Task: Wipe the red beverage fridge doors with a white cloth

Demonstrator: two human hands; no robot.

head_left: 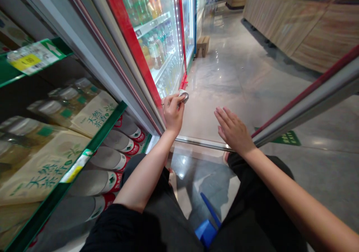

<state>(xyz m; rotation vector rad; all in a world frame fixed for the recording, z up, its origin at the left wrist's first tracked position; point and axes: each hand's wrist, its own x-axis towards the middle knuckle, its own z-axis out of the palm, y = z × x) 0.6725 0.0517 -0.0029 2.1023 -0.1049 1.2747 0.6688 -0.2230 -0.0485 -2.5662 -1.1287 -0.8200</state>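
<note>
In front of me stands a glass door point(207, 110) with a metal bottom rail point(202, 143) and a red-edged side frame point(305, 95). My left hand point(171, 113), near the door's left side, is closed on a small white-and-grey roundish thing point(183, 95); I cannot make out its kind. My right hand point(235, 132) is lower on the right, its fingers stretched out and holding nothing. Its palm faces the glass; whether it touches is unclear.
Left, green-edged shelves point(92, 143) hold boxed bottled drinks point(92, 113) and large bottles point(112, 154). Beyond the glass are a lit drinks fridge point(157, 54), a cardboard box point(202, 46) and a wooden display counter point(305, 24). A blue dustpan-like object point(206, 232) lies between my legs.
</note>
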